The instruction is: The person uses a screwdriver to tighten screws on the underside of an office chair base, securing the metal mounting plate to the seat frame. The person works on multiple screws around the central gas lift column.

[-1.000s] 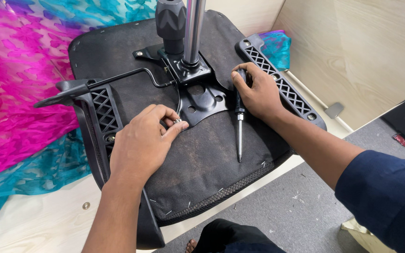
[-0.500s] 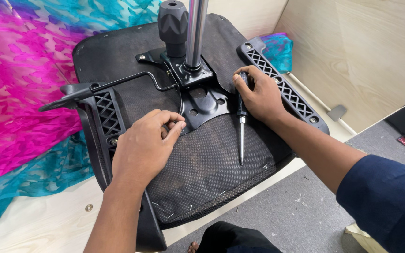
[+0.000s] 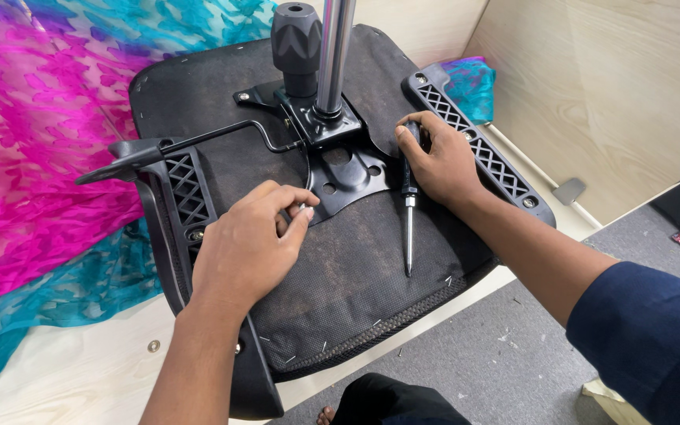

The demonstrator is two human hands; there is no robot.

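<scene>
Fingers of our left hand point(image 3: 249, 244) pinched a small bolt at the metal plate point(image 3: 348, 177) edge, seating it; our right hand point(image 3: 438, 161) gripped the screwdriver point(image 3: 408, 208), ready near the seat underside point(image 3: 356, 275) centre.

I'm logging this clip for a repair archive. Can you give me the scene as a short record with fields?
Setting: upturned chair seat on a pale wooden surface
Left hand: pinches a small metal part at the black mounting plate
Right hand: rests on a screwdriver lying on the seat
Upright: chrome column
Beside: pink and teal cloth
</scene>
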